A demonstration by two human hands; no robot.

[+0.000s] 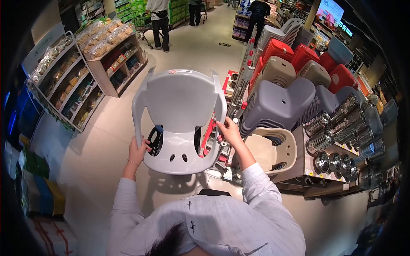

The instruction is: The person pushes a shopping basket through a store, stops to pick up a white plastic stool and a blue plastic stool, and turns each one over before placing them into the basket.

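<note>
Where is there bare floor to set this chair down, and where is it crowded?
Bare floor lies left of the chair, between it and the snack shelves, and beyond it up the aisle. The right side is crowded with stacked stools.

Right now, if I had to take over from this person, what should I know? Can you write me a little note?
Left hand: closed on the grey chair at its left armrest.
Right hand: closed on the right armrest.
The chair is held in the aisle, backrest away from the person, seemingly off the floor, beside the stacked stools on the right.
Done: chair is in both hands.
Left: it is not yet set down.
</note>
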